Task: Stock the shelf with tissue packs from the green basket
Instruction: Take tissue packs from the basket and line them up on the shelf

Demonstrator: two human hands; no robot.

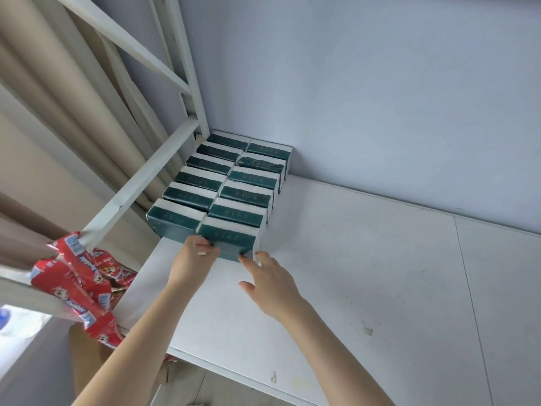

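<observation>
Gripping front tissue pack (227, 238) on scuffed white shelf (351, 273) with left hand (194, 257), right hand (270, 281) touching it straight-fingered, pale wall (380, 98) behind.

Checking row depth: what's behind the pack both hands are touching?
Five more tissue packs line up toward the wall; their fronts are hidden by each pack ahead.

Pale blue-grey wall (380, 83), beige curtain (44, 98) at left, light wooden floor (234, 389) below
</observation>
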